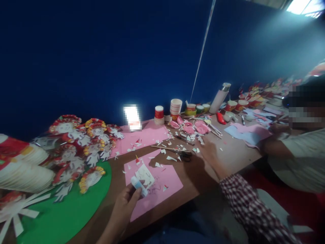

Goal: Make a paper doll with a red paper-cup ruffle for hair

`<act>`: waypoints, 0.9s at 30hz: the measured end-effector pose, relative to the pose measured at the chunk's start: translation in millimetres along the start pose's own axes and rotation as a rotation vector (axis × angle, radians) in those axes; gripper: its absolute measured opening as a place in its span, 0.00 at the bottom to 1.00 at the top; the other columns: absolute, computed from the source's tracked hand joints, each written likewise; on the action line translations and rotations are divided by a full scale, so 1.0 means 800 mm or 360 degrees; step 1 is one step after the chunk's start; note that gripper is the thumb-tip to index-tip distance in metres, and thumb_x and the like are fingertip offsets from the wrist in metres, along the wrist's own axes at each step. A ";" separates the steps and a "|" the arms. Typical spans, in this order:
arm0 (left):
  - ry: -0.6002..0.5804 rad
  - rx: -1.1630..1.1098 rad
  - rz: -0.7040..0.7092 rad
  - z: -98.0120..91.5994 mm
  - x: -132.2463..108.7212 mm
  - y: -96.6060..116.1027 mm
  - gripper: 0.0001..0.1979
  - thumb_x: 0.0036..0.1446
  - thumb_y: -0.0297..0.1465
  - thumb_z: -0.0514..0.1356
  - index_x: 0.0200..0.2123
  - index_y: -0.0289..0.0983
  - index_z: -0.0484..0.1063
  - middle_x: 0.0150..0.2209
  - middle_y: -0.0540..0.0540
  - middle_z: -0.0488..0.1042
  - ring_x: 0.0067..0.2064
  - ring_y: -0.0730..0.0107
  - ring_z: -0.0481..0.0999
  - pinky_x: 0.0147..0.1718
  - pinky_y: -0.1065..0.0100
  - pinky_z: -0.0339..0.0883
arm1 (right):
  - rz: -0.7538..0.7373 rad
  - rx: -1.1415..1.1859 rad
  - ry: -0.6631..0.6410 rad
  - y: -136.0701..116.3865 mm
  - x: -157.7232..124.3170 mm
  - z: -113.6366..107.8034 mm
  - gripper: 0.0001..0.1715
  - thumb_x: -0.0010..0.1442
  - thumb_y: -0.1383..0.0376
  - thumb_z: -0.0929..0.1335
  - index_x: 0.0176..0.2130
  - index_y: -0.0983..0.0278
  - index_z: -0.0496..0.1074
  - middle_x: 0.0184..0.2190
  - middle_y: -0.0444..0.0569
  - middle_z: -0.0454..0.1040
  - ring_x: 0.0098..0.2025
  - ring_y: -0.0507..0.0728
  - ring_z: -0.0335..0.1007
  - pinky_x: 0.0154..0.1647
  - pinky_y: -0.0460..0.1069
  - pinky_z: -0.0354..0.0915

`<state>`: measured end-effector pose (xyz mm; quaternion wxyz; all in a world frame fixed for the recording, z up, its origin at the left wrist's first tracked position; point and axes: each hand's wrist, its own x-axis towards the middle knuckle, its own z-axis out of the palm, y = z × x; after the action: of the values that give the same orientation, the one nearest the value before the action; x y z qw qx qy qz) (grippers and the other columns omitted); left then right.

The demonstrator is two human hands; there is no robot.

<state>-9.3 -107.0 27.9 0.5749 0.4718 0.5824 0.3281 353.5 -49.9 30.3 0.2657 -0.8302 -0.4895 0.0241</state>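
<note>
My left hand (pixel 125 198) is closed around a white glue stick with a blue label (pixel 138 186). The stick lies over a small cream-coloured piece of paper (pixel 145 174) on a cut pink sheet (pixel 167 173). My right hand (pixel 210 150) reaches across the table beside the white paper scraps (pixel 196 138). Motion smears its fingers, and a small whitish bit shows at their tips; whether they grip it I cannot tell. Left of that hand lie dark-handled scissors (pixel 186 155) and a thin stick (pixel 165 148).
Paper-cut dolls (pixel 93 135) crowd a green board (pixel 88 203) at left, near stacked paper cups (pixel 22 169). A second pink sheet (pixel 152 133), more cups (pixel 175 107) and a flask (pixel 220 98) stand along the blue wall (pixel 101 61). Another person (pixel 299 156) sits at right.
</note>
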 end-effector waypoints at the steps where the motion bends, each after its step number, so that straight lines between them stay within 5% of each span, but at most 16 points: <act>1: -0.0009 -0.0008 0.0002 0.000 0.000 -0.001 0.31 0.43 0.52 0.65 0.44 0.34 0.75 0.41 0.40 0.80 0.42 0.56 0.79 0.38 0.65 0.74 | 0.0040 -0.0071 0.0008 0.016 0.016 -0.004 0.19 0.62 0.57 0.63 0.47 0.65 0.71 0.44 0.58 0.75 0.43 0.61 0.71 0.39 0.50 0.62; 6: 0.0018 -0.0138 0.0068 0.008 0.001 -0.012 0.31 0.46 0.52 0.64 0.44 0.35 0.75 0.41 0.40 0.80 0.45 0.55 0.78 0.39 0.64 0.73 | 0.0178 -0.0231 -0.0147 0.060 0.050 -0.004 0.20 0.58 0.57 0.67 0.47 0.66 0.72 0.42 0.60 0.76 0.43 0.64 0.72 0.38 0.53 0.61; 13: -0.0106 -0.0069 0.0136 0.003 0.004 -0.008 0.32 0.45 0.53 0.64 0.45 0.33 0.76 0.40 0.39 0.79 0.43 0.55 0.78 0.43 0.60 0.72 | 0.0179 -0.0178 -0.0132 0.052 0.052 -0.005 0.18 0.59 0.61 0.64 0.46 0.67 0.71 0.42 0.62 0.75 0.43 0.65 0.72 0.39 0.54 0.61; 19: -0.0187 0.0033 0.0294 0.008 0.004 -0.006 0.27 0.51 0.47 0.62 0.48 0.34 0.73 0.42 0.40 0.78 0.44 0.58 0.76 0.47 0.60 0.69 | -0.0176 0.0381 -0.0180 -0.010 0.014 0.010 0.14 0.57 0.59 0.66 0.42 0.63 0.69 0.36 0.52 0.75 0.37 0.58 0.71 0.37 0.50 0.63; 22: -0.0213 0.0054 0.0372 0.016 0.004 -0.006 0.26 0.54 0.43 0.61 0.52 0.35 0.68 0.42 0.42 0.77 0.43 0.62 0.75 0.44 0.63 0.70 | -0.0334 0.1112 -0.0584 -0.061 -0.028 0.016 0.16 0.56 0.56 0.68 0.42 0.62 0.70 0.31 0.47 0.74 0.30 0.54 0.68 0.30 0.48 0.63; 27: -0.0308 0.0068 0.0435 0.017 0.001 -0.002 0.17 0.58 0.40 0.58 0.46 0.36 0.69 0.43 0.42 0.76 0.45 0.63 0.74 0.44 0.66 0.69 | -0.0500 0.1496 -0.1117 -0.132 -0.085 0.010 0.14 0.56 0.55 0.70 0.36 0.62 0.75 0.29 0.46 0.74 0.31 0.54 0.68 0.32 0.48 0.65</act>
<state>3.5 -109.2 24.7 0.5682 0.5883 0.4615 0.3438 231.3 -62.9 57.2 0.4270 -0.4844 -0.6015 0.4704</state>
